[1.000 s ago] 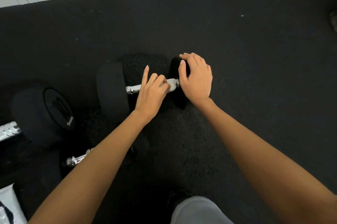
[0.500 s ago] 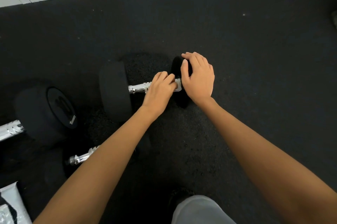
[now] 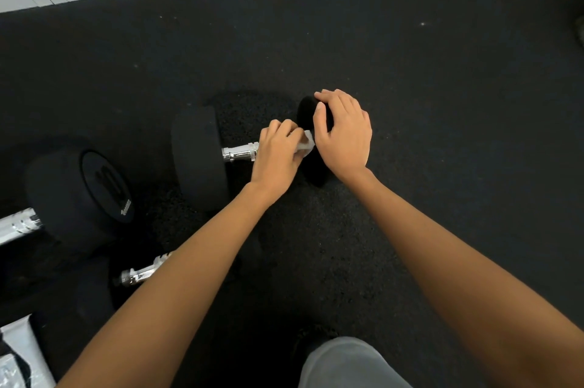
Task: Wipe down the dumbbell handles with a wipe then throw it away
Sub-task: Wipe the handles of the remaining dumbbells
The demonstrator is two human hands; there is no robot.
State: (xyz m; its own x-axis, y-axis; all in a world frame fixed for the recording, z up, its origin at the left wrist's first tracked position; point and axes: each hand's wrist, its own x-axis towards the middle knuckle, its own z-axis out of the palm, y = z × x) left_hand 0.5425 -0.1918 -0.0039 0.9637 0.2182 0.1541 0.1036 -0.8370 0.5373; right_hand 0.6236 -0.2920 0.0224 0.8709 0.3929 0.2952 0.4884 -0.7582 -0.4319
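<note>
A: What is laid out, from the largest thing down?

B: A dark rubber floor (image 3: pixel 410 103) is seen, with three dumbbells at the left and centre. The centre dumbbell (image 3: pixel 197 153) is the one being worked; its chrome handle (image 3: pixel 240 153) is bare only at the left end.

A: And the hands?

B: The right hand (image 3: pixel 343 131) is laid open over the far-right weight head, steadying it. The left hand (image 3: pixel 278 157) is clenched round the handle, with the white wipe (image 3: pixel 305 146) grasped in its fingers (image 3: pixel 286 131) at the handle's right end.

A: Which step is judged to be in hand?

B: The wiping of this handle. Next, a firm stroke leftward along the bare chrome is called for; two other handles appear unwiped, and no bin is seen.
</note>
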